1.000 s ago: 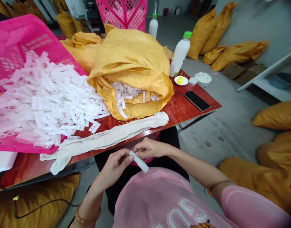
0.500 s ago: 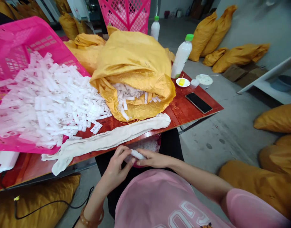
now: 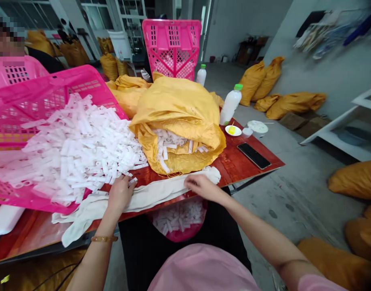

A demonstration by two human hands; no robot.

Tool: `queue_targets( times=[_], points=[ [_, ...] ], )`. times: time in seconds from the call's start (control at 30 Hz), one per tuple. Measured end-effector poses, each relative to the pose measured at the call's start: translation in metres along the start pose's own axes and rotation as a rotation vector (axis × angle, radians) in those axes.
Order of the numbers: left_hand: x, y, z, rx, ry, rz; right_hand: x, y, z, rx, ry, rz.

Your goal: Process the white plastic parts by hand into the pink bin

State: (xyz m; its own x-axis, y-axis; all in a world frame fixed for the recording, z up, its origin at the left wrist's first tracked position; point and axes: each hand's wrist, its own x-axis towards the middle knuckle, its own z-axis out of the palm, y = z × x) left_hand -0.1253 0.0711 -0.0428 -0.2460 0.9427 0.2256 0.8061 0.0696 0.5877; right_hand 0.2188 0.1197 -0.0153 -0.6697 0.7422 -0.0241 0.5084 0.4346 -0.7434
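Observation:
My left hand (image 3: 120, 193) is at the near edge of a heap of white plastic tubes (image 3: 91, 149). Its thumb and fingers close around a short white tube (image 3: 132, 181) lying on the red table. Farther right, my right hand (image 3: 201, 186) hovers over or rests on a long white cloth (image 3: 155, 193), fingers loosely bent and apart, nothing seen in them. Below the table edge, between my legs, a pink container (image 3: 185, 236) holds more white tubes. An open yellow sack (image 3: 179, 101) lies on the table with tubes showing in its mouth.
A tipped pink basket (image 3: 61, 79) backs the heap. To the right are a white bottle (image 3: 231, 106), a small dish (image 3: 237, 132), a lidded tub (image 3: 258, 127) and a phone (image 3: 253, 156). A person (image 3: 18, 56) sits at far left. Yellow sacks (image 3: 294, 104) line the floor.
My hands have parted and risen from my lap to the table, the left to the tube heap, the right to the cloth. The white piece they held is out of them. The view has tilted up.

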Motion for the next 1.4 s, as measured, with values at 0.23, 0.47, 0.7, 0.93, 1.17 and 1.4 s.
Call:
queue_targets(
  times=[0.23,0.47,0.7,0.93,1.17,1.4],
  points=[
    [-0.022,0.028,-0.009,-0.075,-0.001,0.027,0.114,-0.018,0.013,-0.186,0.11,0.102],
    [-0.067,0.071,-0.038,-0.271,0.092,0.033,0.093,-0.007,-0.006,-0.233,0.237,0.155],
    [-0.08,0.097,-0.026,-0.539,-0.115,-0.181,0.012,-0.012,-0.023,0.523,0.169,0.102],
    [-0.096,0.137,-0.019,-0.362,-0.068,-0.011,-0.028,-0.033,0.017,0.791,-0.001,0.011],
    [-0.105,0.144,-0.01,-0.379,-0.01,0.001,-0.041,-0.038,0.024,0.595,-0.044,-0.145],
    [-0.102,0.138,0.002,-0.68,-0.304,-0.147,-0.05,-0.045,0.03,0.149,0.037,-0.307]
  ],
)
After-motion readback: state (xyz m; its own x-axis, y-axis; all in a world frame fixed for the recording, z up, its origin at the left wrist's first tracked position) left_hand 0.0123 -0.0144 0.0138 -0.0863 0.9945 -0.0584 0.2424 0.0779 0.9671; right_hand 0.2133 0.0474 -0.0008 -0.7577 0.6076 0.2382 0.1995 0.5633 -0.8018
